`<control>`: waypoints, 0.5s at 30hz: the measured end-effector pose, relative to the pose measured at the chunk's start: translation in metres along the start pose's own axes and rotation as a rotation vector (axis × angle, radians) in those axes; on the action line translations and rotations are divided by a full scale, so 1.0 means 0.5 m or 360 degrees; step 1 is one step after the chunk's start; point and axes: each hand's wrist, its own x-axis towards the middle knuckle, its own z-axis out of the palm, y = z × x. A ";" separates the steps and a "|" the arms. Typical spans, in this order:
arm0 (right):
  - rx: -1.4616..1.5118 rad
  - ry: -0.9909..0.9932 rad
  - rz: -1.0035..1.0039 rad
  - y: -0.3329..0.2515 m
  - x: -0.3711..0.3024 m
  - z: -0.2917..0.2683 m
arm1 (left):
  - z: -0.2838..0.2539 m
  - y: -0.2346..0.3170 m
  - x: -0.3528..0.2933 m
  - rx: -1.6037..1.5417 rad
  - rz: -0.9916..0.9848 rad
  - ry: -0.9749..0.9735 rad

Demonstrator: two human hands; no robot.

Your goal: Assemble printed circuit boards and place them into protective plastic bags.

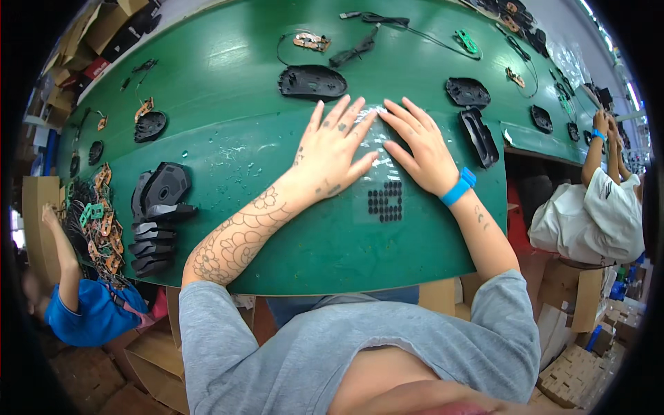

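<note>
Clear film on green counter
It is flanked by left hand and right hand, fingers spread loosely.

The glossy green tabletop catches the light from where I stand. Near its middle lies a clear plastic sheet carrying rows of small, round black dots. On the left I see curved matte-black plastic shells gathered close together, beside a tangled heap of copper-coloured and green circuit boards with dark wires. Farther back lie 1 wide, hollow black plastic shell, 1 flat copper-coloured board and a bundled black cable; to the right, 2 smaller hollow black shells lie just beside each other.
</note>
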 end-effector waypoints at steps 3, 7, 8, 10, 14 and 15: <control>0.0156 0.0160 -0.0013 0.027 0.007 0.016 | 0.012 -0.008 0.013 0.0054 -0.0002 0.0114; 0.0255 0.0075 -0.0003 0.028 -0.002 -0.010 | -0.005 -0.016 0.018 0.0069 0.0135 0.0287; 0.0288 0.0050 -0.0012 0.027 -0.005 -0.014 | -0.008 -0.018 0.017 0.0081 0.0175 0.0353; 0.0194 0.0064 -0.0011 0.024 -0.012 -0.012 | -0.007 -0.015 0.005 0.0041 0.0206 0.0275; -0.0082 0.0122 -0.0024 0.019 -0.015 -0.004 | -0.006 -0.010 -0.009 -0.0059 0.0297 0.0045; -0.0015 0.0147 0.0002 0.020 -0.014 -0.004 | -0.004 -0.008 -0.006 -0.0055 0.0272 0.0080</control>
